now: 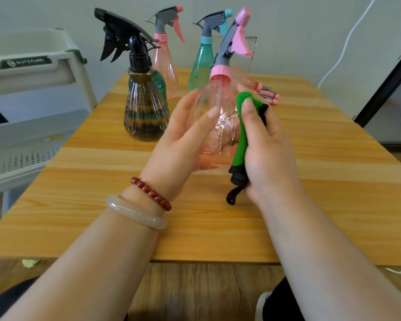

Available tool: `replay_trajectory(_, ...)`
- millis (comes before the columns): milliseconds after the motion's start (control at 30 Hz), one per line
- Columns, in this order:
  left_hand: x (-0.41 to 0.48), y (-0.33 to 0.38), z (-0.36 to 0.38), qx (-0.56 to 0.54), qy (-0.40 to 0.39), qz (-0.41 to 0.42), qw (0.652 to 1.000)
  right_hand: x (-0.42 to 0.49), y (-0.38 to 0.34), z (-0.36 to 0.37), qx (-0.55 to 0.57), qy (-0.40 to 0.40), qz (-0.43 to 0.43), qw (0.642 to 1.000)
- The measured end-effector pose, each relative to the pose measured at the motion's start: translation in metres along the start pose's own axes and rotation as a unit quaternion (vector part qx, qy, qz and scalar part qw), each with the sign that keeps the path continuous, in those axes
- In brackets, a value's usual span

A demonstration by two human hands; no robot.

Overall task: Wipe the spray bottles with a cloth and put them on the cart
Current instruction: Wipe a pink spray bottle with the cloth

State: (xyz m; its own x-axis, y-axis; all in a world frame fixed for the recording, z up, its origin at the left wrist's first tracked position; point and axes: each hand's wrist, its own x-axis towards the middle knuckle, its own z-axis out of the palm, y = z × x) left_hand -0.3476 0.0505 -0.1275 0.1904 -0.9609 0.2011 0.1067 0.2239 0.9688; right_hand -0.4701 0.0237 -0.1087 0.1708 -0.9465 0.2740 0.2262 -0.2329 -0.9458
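My left hand (183,135) grips a clear pink spray bottle (220,126) with a pink and grey trigger head, held above the wooden table (102,193). My right hand (266,147) pinches a green cloth with black trim (241,135) and presses it against the bottle's right side. A brown ribbed bottle with a black trigger (144,107) stands to the left. Behind it stand a pink bottle (164,61) and a teal bottle (202,63). Another pink bottle (264,91) lies on its side behind my right hand, mostly hidden.
A white cart (33,72) with a perforated lower shelf stands at the table's left edge. A white cable (347,42) hangs on the wall at the right. A dark-framed glass panel (384,89) is at the far right.
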Motion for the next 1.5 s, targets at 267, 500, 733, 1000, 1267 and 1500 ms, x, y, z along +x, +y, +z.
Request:
replay_trajectory(267,0.001,-0.002,0.008,0.103,0.03,0.047,0.993,0.007,0.007,-0.011,-0.11,0.016,-0.047,0.993)
replay_trajectory(500,0.001,0.003,-0.002,0.026,0.067,0.074,0.995,-0.008,0.015,-0.005,-0.195,-0.136,-0.218,0.946)
replay_trajectory(733,-0.003,0.002,0.01,0.027,0.01,0.075,0.997,0.007,0.008,-0.013,-0.048,-0.003,-0.085,0.995)
replay_trajectory(1000,-0.001,0.002,0.001,0.014,0.042,0.067,0.997,-0.007,0.011,-0.002,-0.113,-0.033,-0.142,0.983)
replay_trajectory(1267,0.0,0.002,0.002,0.004,0.057,0.06,0.997,-0.007,0.014,-0.006,-0.147,-0.078,-0.174,0.971)
replay_trajectory(1500,0.0,0.001,0.002,0.002,0.034,0.043,0.998,-0.004,0.009,-0.003,0.028,-0.009,-0.017,0.999)
